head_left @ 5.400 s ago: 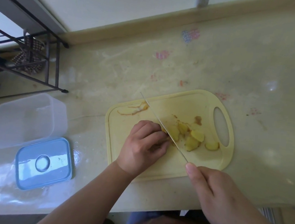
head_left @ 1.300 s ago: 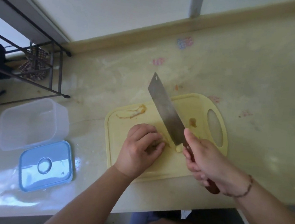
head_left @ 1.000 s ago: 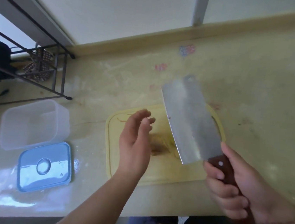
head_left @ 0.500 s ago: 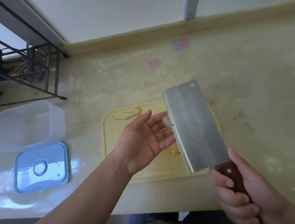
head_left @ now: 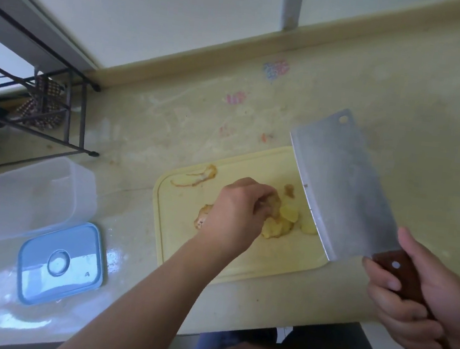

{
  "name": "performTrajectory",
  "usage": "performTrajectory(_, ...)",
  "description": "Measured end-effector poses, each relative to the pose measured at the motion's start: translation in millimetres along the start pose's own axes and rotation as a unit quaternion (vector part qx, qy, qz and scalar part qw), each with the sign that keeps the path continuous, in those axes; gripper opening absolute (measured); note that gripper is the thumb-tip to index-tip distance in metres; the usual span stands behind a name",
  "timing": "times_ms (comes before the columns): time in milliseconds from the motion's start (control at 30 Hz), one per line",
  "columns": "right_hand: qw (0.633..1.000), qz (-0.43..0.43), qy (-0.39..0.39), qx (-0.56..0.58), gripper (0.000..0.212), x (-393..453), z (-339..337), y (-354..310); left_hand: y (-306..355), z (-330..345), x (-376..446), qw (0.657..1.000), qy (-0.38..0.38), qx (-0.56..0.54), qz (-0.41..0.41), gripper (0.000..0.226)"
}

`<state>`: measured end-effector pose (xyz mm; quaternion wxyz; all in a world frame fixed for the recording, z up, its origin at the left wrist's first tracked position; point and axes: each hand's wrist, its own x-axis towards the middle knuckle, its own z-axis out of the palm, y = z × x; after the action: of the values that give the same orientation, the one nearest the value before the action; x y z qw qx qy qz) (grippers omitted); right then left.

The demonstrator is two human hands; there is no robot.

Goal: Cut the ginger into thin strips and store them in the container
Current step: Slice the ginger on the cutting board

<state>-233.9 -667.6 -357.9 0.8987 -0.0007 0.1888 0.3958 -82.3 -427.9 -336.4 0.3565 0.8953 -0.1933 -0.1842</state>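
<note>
Ginger slices [head_left: 281, 220] are heaped on the cutting board [head_left: 184, 235], pinched by the curled fingers of the left hand [head_left: 236, 212]. A cleaver [head_left: 345, 184] is gripped by the right hand [head_left: 423, 305]; the container [head_left: 40, 195] is left open on the desk [head_left: 154, 125].

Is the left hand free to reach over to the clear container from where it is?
Probably yes. The left hand is down on the ginger slices on the cutting board; only bare counter lies between it and the open container, whose blue lid lies beside it.
</note>
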Motion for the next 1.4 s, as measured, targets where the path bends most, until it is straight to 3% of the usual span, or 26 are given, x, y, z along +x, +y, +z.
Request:
performTrajectory(100, 0.998, -0.026, 0.044, -0.024, 0.065, 0, -2, 1, -10, -1, 2, 0.999, 0.013, 0.051, 0.012, 0.031)
performTrajectory(267, 0.969, -0.052, 0.185, -0.155, 0.070, 0, 22, 6, -9, -4, 5, 0.999, 0.033, 0.003, 0.012, 0.017)
performTrajectory(467, 0.987, -0.046, 0.128, -0.090, 0.064, 1, 17, 7, -21, -14, 6, 0.978, 0.129, 0.004, 0.165, 0.011)
performTrajectory(633, 0.956, -0.056, 0.235, -0.164, 0.073, 2, 35, 11, -36, -14, 4, 0.967, 0.070, 0.106, 0.219, 0.024)
performTrajectory(700, 0.955, -0.055, 0.242, -0.163, 0.074, 4, 41, 12, -40, -15, 0, 0.965, 0.047, 0.146, 0.213, 0.036)
performTrajectory(767, 0.947, -0.048, 0.264, -0.175, 0.074, 7, 49, 14, -42, -17, -7, 0.977, 0.057, 0.112, 0.175, 0.042)
performTrajectory(900, 0.888, -0.052, 0.349, -0.296, 0.075, 21, 66, 23, -49, -26, -24, 0.984, 0.140, 0.040, 0.107, 0.029)
performTrajectory(1067, 0.755, -0.077, 0.378, -0.530, 0.075, 56, 84, 49, -73, -18, -40, 0.981, 0.089, 0.085, 0.152, 0.040)
performTrajectory(1167, 0.668, -0.100, 0.387, -0.628, 0.081, 76, 82, 61, -78, -11, -40, 0.976, 0.110, 0.080, 0.173, 0.035)
performTrajectory(1400, 0.624, -0.072, 0.397, -0.670, 0.085, 94, 70, 63, -76, 3, -45, 0.964, 0.172, 0.096, 0.177, 0.024)
